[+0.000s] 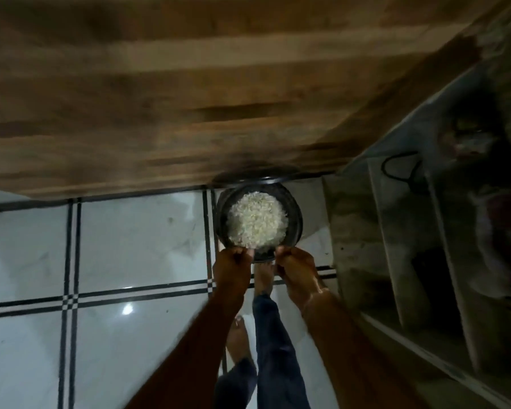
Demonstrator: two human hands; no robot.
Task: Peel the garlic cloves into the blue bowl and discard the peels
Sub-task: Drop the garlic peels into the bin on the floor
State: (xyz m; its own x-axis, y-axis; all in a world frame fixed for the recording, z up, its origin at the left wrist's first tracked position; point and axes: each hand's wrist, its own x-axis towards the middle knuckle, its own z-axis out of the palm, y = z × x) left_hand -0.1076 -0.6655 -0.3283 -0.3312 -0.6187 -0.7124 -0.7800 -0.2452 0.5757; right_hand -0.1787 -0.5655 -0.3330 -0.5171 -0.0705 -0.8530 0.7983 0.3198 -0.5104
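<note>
A dark round pan (294,214) filled with a heap of pale garlic peels (257,222) is held out in front of me above the floor. My left hand (233,268) grips its near rim on the left. My right hand (297,274) grips the near rim on the right. Both arms stretch forward from the bottom of the view. The blue bowl and the cloves are not in sight.
A brown wooden surface (189,93) fills the upper part of the view. White floor tiles (130,237) with black lines lie below. A shelf unit (425,246) stands at the right. My legs and bare feet (263,278) are under the pan.
</note>
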